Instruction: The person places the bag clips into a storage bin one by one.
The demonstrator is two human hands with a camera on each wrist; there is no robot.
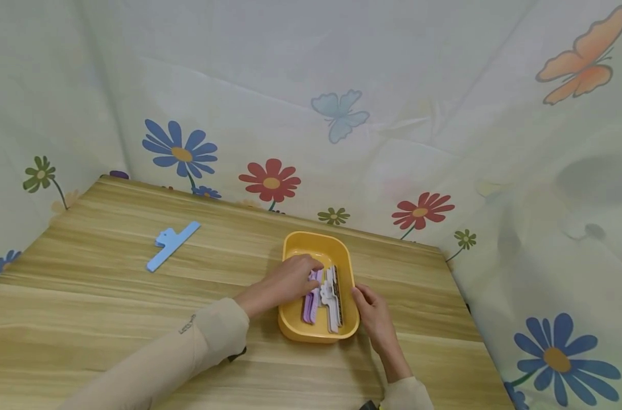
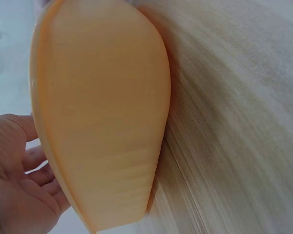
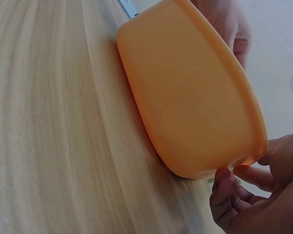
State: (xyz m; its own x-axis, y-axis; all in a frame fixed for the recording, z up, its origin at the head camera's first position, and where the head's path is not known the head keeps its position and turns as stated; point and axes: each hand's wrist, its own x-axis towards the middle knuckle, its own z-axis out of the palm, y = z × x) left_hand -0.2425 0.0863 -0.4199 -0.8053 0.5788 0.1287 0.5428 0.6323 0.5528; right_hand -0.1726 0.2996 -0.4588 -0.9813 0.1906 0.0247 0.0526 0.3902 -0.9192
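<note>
A yellow plastic bin stands on the wooden table, holding several bulldog-style clips. Purple clips lie along its left part, with white clips beside them; a dark-patterned strip shows along the right one. My left hand reaches over the left rim, thumb and forefinger about the upper part of a purple clip; the bin wall hides the fingertips in the left wrist view. At the right rim, my right hand grips the bin; its curled fingers are at the bin's end in the right wrist view.
A light blue clip lies by itself on the table, left of the bin. Behind the table hangs a pale cloth printed with flowers and butterflies, which also closes off both sides.
</note>
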